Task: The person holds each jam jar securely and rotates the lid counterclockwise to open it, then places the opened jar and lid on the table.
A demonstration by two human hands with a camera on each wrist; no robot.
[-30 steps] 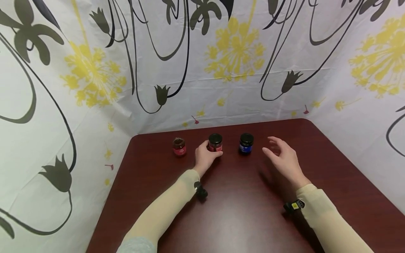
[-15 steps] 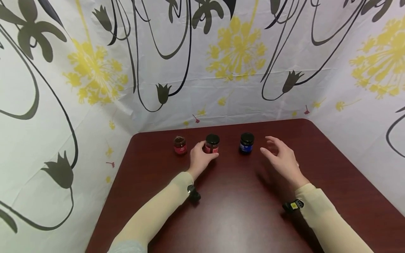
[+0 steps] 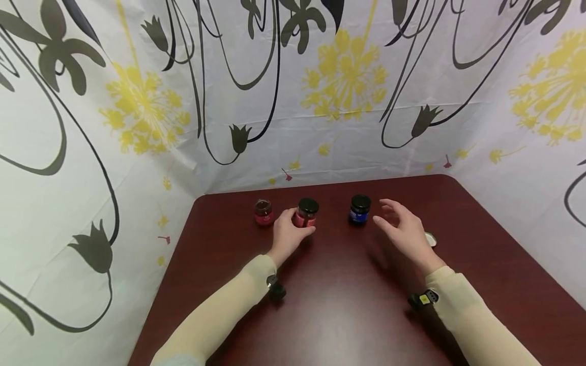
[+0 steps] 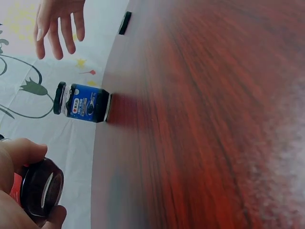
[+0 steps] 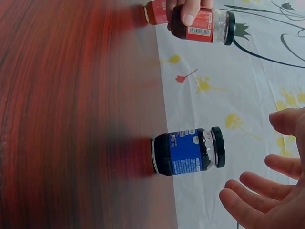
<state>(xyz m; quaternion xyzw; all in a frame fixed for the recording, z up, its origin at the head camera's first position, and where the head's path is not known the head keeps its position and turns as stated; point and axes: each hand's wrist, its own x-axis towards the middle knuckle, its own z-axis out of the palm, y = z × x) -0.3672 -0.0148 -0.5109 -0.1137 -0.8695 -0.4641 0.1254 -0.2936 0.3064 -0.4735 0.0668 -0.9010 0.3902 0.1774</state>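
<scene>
My left hand (image 3: 286, 236) grips a glass jar with a red label and black lid (image 3: 308, 206), thumb on one side and fingers round the other. In the right wrist view this red-labelled jar (image 5: 200, 27) is off the table, its base free. A blue-labelled jar with a black lid (image 3: 359, 211) stands upright on the table (image 3: 329, 300). My right hand (image 3: 405, 236) hovers just right of it, fingers spread and loosely bent, holding nothing. In the right wrist view a gap shows between those fingers and the blue-labelled jar (image 5: 186, 152).
A smaller jar with a red label and no lid (image 3: 263, 214) stands left of my left hand. Behind my right hand lies a loose lid, pale inside up (image 3: 431, 239). A patterned cloth (image 3: 274, 127) hangs along the table's back and sides.
My left hand has carried the red-labelled jar slightly left and raised it a little, away from the blue-labelled jar. My right hand has edged slightly left; the loose lid now shows behind it.
</scene>
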